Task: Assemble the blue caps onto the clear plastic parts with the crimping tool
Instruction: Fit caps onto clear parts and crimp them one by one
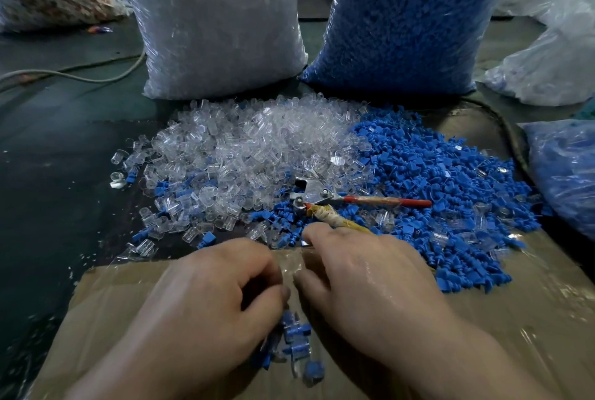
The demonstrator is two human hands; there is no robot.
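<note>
From where I stand, both hands are drawn together low over the brown cardboard sheet (515,319). The left hand (212,296) has its fingers curled under toward the thumb. The right hand (363,274) sits knuckles-up just beside it, fingers bent inward. Whether either one pinches a part I cannot tell, because the fingertips hide it.

A small cluster of joined blue-and-clear pieces (297,335) lies on the cardboard right below the hands. The metal crimping tool with one red and one yellow-taped handle (317,195) lies unheld just beyond the right hand's knuckles. It rests where the heap of clear plastic parts (244,145) meets the heap of blue plastic caps (434,174).

To my eye the step is seating a cap by hand before crimping. It is best pushed in straight and fully, then pinched in the left hand while the right takes the tool by both handles.
</note>
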